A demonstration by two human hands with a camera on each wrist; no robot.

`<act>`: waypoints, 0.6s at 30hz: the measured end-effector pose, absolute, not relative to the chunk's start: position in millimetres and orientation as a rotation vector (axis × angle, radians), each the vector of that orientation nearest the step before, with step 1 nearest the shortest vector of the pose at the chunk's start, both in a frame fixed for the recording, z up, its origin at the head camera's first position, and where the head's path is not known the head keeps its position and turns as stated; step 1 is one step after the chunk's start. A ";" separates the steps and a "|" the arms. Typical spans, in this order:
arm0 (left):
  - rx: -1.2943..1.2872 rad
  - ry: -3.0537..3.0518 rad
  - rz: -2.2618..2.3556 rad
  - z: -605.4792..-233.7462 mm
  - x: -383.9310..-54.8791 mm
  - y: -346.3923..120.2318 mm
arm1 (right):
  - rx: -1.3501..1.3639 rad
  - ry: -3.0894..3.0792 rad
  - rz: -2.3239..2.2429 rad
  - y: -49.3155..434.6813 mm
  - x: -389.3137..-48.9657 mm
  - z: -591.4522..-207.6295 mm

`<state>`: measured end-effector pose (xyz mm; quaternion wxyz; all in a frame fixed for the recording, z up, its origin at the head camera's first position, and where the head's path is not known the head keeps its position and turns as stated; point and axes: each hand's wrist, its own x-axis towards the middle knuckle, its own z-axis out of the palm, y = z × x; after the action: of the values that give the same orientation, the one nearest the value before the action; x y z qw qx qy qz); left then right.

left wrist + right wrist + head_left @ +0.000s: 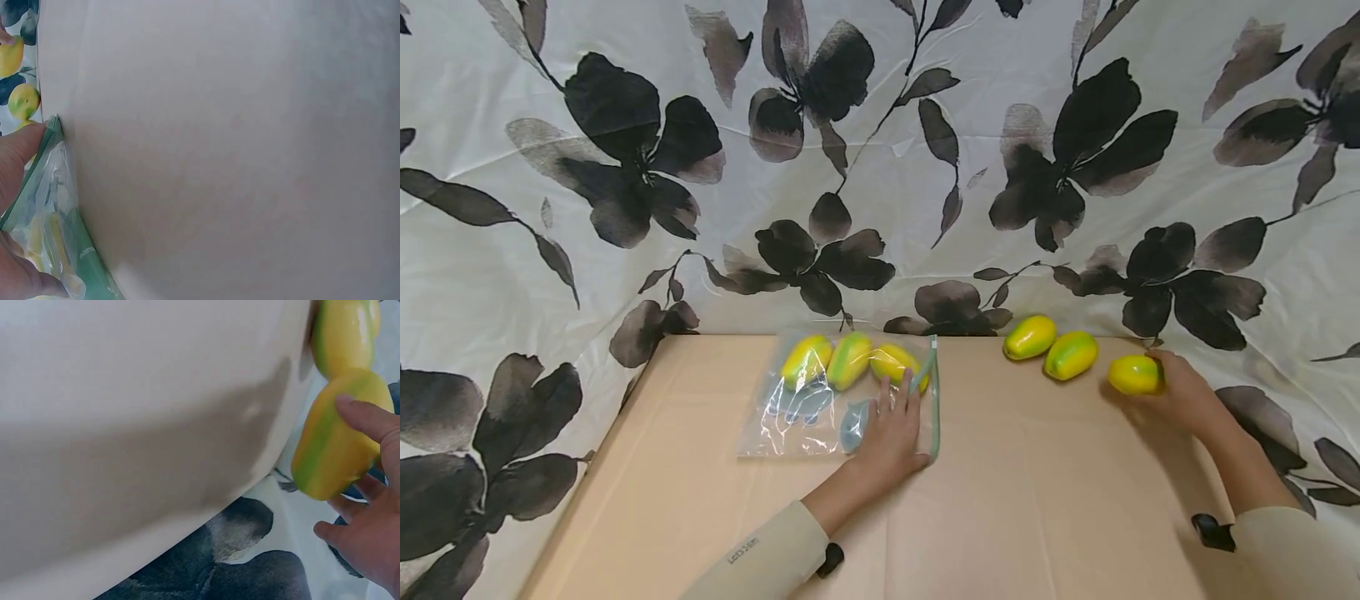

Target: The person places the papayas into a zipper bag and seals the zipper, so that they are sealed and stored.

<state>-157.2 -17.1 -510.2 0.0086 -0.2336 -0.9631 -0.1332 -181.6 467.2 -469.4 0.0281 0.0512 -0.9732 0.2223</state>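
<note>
My right hand (1186, 396) holds a glossy yellow mango-shaped fruit (1133, 375) with a green streak, near the table's far right. Thumb and fingers lie on opposite sides of this fruit (331, 440) in the right wrist view. Two similar fruits, one (1030, 337) touching the other (1071, 356), lie to its left. A clear zip bag (831, 442) lies flat at the table's centre, with several such fruits inside, one of them the fruit (895, 364) nearest its mouth. My left hand (891, 437) grips the bag's green-edged mouth, which gapes between fingers and thumb in the left wrist view.
The beige tabletop (1000, 500) ends at the back against a white cloth (940, 225) with dark flowers. Its right edge runs close beside my right arm, and the cloth continues beyond it.
</note>
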 end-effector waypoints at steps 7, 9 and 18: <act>-0.735 -3.011 -0.427 -511.1 -156.3 -17.4 | 0.134 -2.950 0.604 437.5 -164.5 -461.3; -0.735 -3.013 -0.428 -511.2 -156.5 -17.2 | 0.133 -2.944 0.636 427.4 -160.7 -459.3; -0.727 -3.017 -0.425 -510.3 -158.0 -18.2 | 0.368 -2.909 0.819 383.8 -159.3 -454.6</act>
<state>-158.0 -18.2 -510.3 0.0046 -0.2319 -0.9632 -0.1358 -159.3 383.8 -454.6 0.0487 0.1208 -0.9543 0.2688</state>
